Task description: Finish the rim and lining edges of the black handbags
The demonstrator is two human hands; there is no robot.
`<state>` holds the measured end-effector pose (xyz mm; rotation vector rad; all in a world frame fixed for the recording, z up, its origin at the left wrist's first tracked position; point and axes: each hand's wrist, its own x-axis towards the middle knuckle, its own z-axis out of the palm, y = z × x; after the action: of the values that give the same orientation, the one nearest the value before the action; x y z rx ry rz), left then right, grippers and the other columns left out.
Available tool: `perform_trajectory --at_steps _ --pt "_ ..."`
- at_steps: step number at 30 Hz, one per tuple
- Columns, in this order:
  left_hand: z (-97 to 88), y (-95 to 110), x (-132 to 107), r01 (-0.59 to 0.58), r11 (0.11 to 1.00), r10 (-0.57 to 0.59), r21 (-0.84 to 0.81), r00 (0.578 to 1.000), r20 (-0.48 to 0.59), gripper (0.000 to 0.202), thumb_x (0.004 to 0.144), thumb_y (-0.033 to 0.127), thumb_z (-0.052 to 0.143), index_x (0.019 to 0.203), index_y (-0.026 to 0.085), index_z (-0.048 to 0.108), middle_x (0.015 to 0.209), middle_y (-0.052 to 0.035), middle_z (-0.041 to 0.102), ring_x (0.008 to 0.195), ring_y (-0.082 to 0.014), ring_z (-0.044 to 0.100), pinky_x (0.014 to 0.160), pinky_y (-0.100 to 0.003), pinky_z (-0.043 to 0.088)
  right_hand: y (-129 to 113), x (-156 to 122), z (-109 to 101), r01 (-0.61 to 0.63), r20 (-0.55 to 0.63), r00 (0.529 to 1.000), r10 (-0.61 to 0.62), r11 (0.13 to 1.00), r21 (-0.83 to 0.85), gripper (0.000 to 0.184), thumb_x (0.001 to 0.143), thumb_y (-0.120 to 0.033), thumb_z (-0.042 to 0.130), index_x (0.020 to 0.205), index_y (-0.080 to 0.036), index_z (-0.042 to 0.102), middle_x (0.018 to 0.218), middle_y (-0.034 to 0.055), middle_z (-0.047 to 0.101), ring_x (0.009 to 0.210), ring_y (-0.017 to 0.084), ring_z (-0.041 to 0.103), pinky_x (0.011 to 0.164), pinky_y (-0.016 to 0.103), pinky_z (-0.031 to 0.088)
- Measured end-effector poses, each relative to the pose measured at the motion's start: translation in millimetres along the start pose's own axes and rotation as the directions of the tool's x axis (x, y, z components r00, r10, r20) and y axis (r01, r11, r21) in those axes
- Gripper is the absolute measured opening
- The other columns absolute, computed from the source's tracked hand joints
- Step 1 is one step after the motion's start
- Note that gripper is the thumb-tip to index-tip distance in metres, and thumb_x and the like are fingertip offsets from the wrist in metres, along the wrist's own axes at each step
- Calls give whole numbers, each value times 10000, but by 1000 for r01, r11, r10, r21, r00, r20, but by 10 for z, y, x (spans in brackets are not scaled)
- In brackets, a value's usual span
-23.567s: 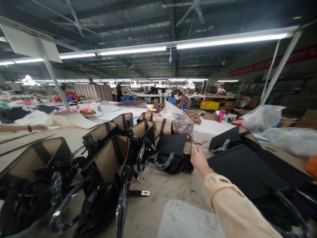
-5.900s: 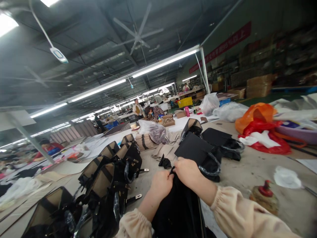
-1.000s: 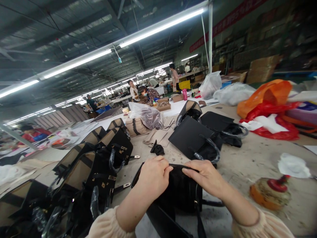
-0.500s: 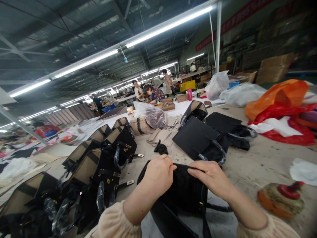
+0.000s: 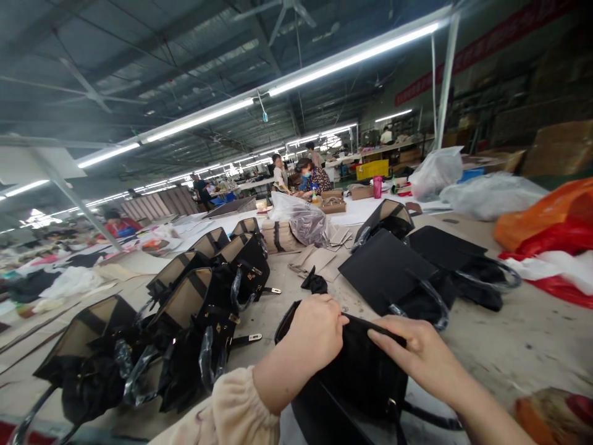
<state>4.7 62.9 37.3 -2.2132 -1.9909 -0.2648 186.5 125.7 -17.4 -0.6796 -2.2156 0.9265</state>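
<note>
A black handbag (image 5: 359,377) lies in front of me at the bottom centre, its top edge towards the far side. My left hand (image 5: 317,327) is closed on that edge, fingers curled over it. A short way to the right, my right hand (image 5: 412,346) pinches the same edge between thumb and fingers. A dark strap hangs off the bag's right side near a small metal fitting. Just beyond my left hand lies a small bunched black cloth piece (image 5: 315,282).
Several black handbags (image 5: 217,303) with tan linings stand at left. Flat black bag pieces (image 5: 386,269) with plastic-wrapped handles lie right of centre. An orange bag (image 5: 549,213) and a stained orange-brown pot (image 5: 551,411) are at right. People work farther back, one masked person (image 5: 317,180) among them.
The whole view has shifted, so the scene sits farther right, and the pot is now partly cut off. Both hands keep their hold on the handbag's edge, with little change in grip.
</note>
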Motion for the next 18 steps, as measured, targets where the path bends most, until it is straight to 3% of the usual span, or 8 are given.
perform_trajectory --at_steps 6,14,18 --pt "-26 11 1 7 1000 -7 -8 999 44 211 844 253 506 740 140 650 785 -71 658 767 -203 607 715 -318 471 14 23 37 6 -19 1000 -7 999 -36 287 890 -391 461 801 -221 674 763 27 672 704 176 617 653 268 484" --pt "-76 -27 42 -32 996 40 -83 995 96 200 829 241 537 714 138 665 766 -70 655 752 -186 615 713 -286 462 -27 10 23 95 -90 989 -116 974 -207 304 885 -388 453 782 -240 699 688 34 676 641 183 630 608 270 505" --pt "-110 -66 42 -66 994 74 -83 992 101 204 830 233 537 717 129 671 771 -85 669 756 -194 625 715 -290 471 -63 14 12 54 -49 996 -71 953 -298 299 892 -384 444 816 -253 702 768 24 704 679 180 655 619 260 513"
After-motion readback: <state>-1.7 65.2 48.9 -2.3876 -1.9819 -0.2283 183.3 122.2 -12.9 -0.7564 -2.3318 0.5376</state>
